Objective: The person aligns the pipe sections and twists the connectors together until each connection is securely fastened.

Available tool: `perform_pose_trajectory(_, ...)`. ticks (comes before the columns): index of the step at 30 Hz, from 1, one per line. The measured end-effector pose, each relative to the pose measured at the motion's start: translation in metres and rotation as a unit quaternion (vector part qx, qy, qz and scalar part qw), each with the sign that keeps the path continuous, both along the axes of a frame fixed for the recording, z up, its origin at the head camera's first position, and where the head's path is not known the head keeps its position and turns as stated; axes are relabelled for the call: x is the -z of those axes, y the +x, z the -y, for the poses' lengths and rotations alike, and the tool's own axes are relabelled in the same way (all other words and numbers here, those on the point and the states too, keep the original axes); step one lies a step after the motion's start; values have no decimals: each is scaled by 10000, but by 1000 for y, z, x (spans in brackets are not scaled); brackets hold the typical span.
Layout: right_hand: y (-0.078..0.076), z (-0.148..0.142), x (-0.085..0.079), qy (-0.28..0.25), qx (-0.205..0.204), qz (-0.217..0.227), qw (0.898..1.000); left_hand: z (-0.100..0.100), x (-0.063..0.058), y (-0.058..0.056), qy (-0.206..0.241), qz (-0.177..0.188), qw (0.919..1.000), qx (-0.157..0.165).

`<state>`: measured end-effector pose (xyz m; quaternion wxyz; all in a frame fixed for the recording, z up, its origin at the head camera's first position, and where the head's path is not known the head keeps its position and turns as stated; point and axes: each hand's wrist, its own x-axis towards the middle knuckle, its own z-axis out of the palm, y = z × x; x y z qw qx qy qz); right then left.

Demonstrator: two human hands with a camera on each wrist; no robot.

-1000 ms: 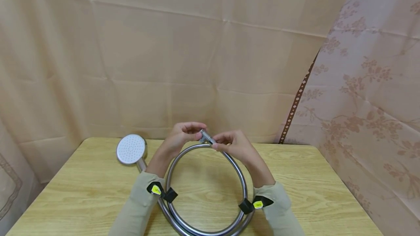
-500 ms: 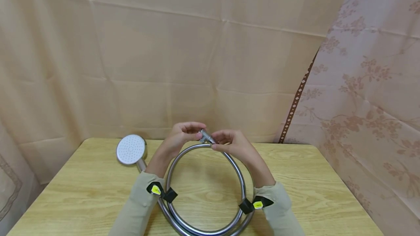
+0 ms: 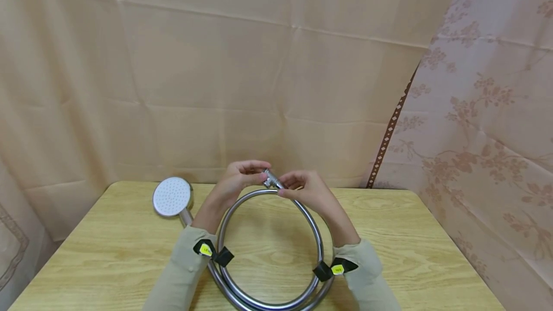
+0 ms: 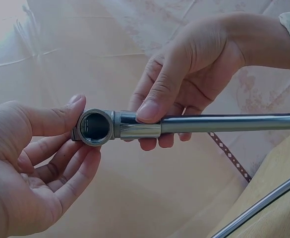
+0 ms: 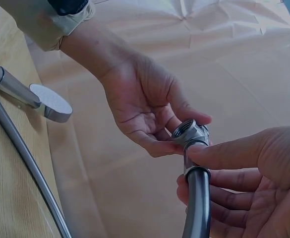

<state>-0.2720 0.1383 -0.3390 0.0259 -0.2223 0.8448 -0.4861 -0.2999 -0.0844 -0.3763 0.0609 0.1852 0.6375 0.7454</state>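
Observation:
Above the table's far part, my left hand (image 3: 237, 184) pinches a small metal angled fitting (image 4: 116, 125) between thumb and fingers. The fitting's round threaded opening faces the left wrist camera. My right hand (image 3: 310, 190) holds the shiny end nut (image 4: 142, 130) of a metal shower hose (image 4: 229, 122), thumb on one side and fingers behind. Nut and fitting meet in line. From there the hose loops in a coil below both hands. At the left of the head view a shower head (image 3: 172, 197) lies with its white spray face up, its handle partly behind my left forearm.
The light wooden table (image 3: 389, 234) carries the coil and the shower head. Behind it hangs a beige curtain (image 3: 207, 85), with a pink floral curtain (image 3: 484, 124) at the right. Black wrist cameras on both sleeves overlap the coil in the head view.
My right fingers have loosened and shifted slightly around the nut, and the fitting has turned a little. My left hand, the coil and the shower head stay where they were.

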Motion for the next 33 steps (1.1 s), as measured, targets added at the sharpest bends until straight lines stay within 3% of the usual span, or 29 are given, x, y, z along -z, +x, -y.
perform_pose_trajectory(12, -2, -3, 2, -88, 81, 2, 9999, 2, -1, 1, -34, -83, 9999, 59)
perform_pose_trajectory(26, -7, -10, 6, -593, -247, 654, 9958, 1, -3, 2, -130, -160, 9998, -31)
perform_pose_trajectory(33, -8, -12, 8, -983, -458, 1111, 9879, 0, -2, 1, -195, -186, 9996, -9)
